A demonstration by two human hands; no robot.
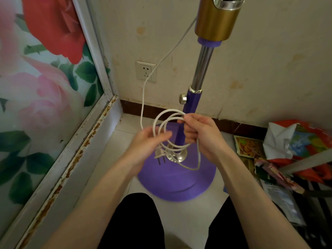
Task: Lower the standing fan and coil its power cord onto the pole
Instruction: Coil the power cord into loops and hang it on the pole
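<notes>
Here, both hands (199, 133) grip white cord (143, 97) loops; no legible writing.

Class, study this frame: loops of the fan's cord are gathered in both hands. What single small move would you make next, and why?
Probably feed one more loop from the left hand into the right hand. The white cord hangs slack from the fan's gold housing, the plug dangles free, and the loops sit in front of the purple pole, not yet around it.
</notes>
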